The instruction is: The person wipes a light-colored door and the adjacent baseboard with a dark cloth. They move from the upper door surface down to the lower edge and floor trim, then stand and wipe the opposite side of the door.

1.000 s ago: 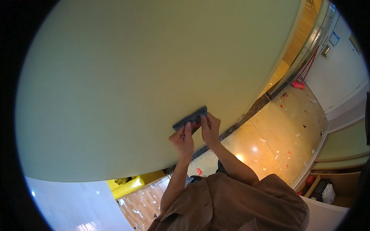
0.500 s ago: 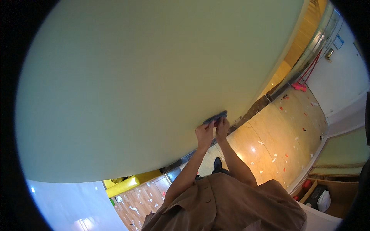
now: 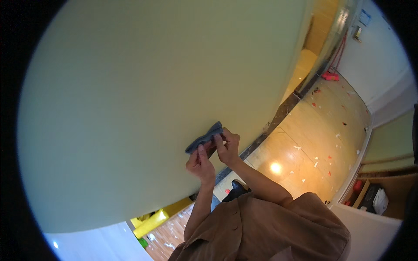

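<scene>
A folded dark blue-grey cloth (image 3: 204,138) is pinched between my two hands in front of the broad pale green wall (image 3: 130,95). My left hand (image 3: 202,166) grips its lower left part, thumb on top. At the upper right end my right hand (image 3: 228,144) holds it with thumb and fingers. Some fingers are hidden behind the cloth. Whether the cloth touches the wall, I cannot tell.
Scraps of red and white paper litter the tan tiled floor (image 3: 300,148). A dark baseboard (image 3: 257,143) edges the wall. Pink-red cloth (image 3: 331,76) lies far right; an open wooden compartment (image 3: 396,195) holds several items. Yellow furniture (image 3: 152,222) stands lower left.
Both hands have moved left with the cloth, which now shows larger and more spread between them. The view has shifted slightly, and the floor light spot shows more brightly.
</scene>
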{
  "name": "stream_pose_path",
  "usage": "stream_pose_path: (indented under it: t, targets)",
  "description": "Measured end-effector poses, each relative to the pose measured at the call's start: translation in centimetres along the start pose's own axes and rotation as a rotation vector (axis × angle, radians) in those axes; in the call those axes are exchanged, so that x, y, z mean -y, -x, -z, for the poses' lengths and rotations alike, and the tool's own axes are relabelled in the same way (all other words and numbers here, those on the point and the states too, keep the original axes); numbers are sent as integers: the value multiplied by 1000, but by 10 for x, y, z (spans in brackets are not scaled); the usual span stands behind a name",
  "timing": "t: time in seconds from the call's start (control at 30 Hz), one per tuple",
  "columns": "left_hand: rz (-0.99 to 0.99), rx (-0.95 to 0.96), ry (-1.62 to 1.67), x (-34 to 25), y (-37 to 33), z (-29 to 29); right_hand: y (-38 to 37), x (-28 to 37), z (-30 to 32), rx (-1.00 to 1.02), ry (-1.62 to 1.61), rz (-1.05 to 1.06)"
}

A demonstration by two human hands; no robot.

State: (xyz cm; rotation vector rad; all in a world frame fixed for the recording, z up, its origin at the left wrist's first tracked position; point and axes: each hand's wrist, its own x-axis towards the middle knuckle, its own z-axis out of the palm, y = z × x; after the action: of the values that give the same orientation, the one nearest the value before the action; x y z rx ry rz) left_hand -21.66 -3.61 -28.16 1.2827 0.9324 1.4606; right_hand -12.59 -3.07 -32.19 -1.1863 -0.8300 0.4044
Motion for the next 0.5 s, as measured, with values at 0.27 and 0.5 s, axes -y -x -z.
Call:
stream_pose_path:
  t: [0.27, 0.5]
  targets:
    - [227, 328, -284, 77, 16, -15, 20, -89, 19, -363, 329, -199]
    - [-50, 248, 39, -12, -13, -28, -37, 34, -10, -339, 228, 213]
